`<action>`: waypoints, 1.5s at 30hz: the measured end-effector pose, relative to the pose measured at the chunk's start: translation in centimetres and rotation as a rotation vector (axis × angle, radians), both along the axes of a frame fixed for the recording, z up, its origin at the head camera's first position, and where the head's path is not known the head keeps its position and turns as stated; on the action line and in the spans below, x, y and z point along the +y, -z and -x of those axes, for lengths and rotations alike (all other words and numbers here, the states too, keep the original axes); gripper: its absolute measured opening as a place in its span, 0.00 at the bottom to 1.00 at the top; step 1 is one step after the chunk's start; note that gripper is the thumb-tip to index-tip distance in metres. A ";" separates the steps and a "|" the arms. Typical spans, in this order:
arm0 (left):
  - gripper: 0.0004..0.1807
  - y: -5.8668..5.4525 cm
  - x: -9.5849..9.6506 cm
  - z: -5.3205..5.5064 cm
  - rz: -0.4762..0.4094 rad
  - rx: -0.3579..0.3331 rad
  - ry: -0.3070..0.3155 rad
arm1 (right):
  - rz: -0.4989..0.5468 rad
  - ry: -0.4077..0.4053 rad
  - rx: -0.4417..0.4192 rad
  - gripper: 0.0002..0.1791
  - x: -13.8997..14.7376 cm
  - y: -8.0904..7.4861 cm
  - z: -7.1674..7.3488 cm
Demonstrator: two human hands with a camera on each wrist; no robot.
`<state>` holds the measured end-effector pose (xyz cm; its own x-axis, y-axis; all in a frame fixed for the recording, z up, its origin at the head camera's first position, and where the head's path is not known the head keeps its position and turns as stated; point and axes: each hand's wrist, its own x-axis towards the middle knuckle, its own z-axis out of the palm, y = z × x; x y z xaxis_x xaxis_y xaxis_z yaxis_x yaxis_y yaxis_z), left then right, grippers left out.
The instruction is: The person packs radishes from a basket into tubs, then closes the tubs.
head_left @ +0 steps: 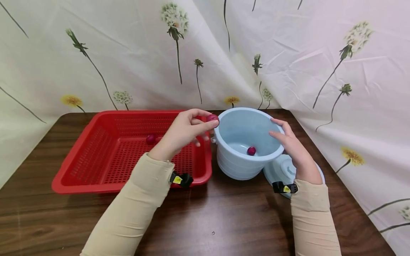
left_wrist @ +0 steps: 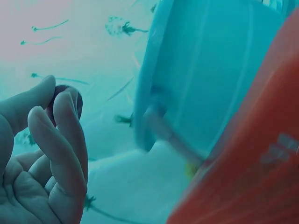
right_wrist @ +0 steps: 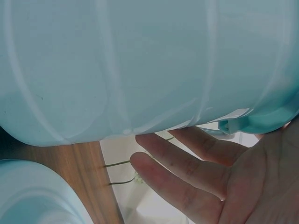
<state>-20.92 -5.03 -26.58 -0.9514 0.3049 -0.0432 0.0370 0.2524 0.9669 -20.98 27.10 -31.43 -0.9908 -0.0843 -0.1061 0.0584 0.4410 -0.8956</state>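
Dark red ball (head_left: 213,119) was what your left hand (head_left: 187,129) held, pinched between thumb and fingertip beside the left edge of the blue bucket (head_left: 237,165); the left wrist view showed a gap between ball and rim. Your remaining left fingers were loosely bent.

Your right hand (head_left: 294,145) gripped the bucket at the right side of its rim, one digit reaching inside. In the right wrist view, you had several fingers set apart along the outside of the wall.

A second ball (head_left: 251,151) lay inside the bucket, at the bottom. To the bucket's left stood the red basket (head_left: 64,188), slotted in its walls and floor, with a third ball (head_left: 151,139) in it. To the bucket's right lay the pale blue lid (head_left: 274,170), partly hidden by your right hand and wrist.

Below your hands, on your tan sleeves (head_left: 128,209), sat black straps (head_left: 185,180) with yellow labels (head_left: 177,179); the print on them was too small for you to read. Under the bucket was the dark wooden table (head_left: 208,217), and behind the bucket hung the white cloth (head_left: 134,46) printed with dandelions.
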 end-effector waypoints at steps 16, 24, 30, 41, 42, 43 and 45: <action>0.24 1.5 5.2 -0.9 -0.062 0.003 -0.031 | -0.001 0.007 0.009 0.35 0.0 0.1 0.0; 0.26 1.6 6.2 -1.3 -0.056 0.048 -0.023 | -0.006 0.002 0.003 0.35 -0.1 0.2 0.0; 0.26 1.6 6.9 -1.0 -0.084 0.075 -0.011 | -0.007 -0.003 0.015 0.35 0.1 0.2 0.1; 0.23 1.9 8.3 -0.6 -0.045 0.116 -0.052 | -0.003 0.002 0.014 0.35 0.0 0.2 0.1; 0.23 1.9 8.3 -0.6 -0.029 0.115 -0.057 | -0.001 0.003 0.014 0.35 0.0 0.2 0.1; 0.23 1.9 8.4 -0.6 -0.011 0.113 -0.059 | -0.001 0.003 0.014 0.35 0.0 0.2 0.1; 0.23 1.8 8.4 -0.6 0.014 0.104 -0.064 | 0.000 0.003 0.014 0.35 0.0 0.2 0.1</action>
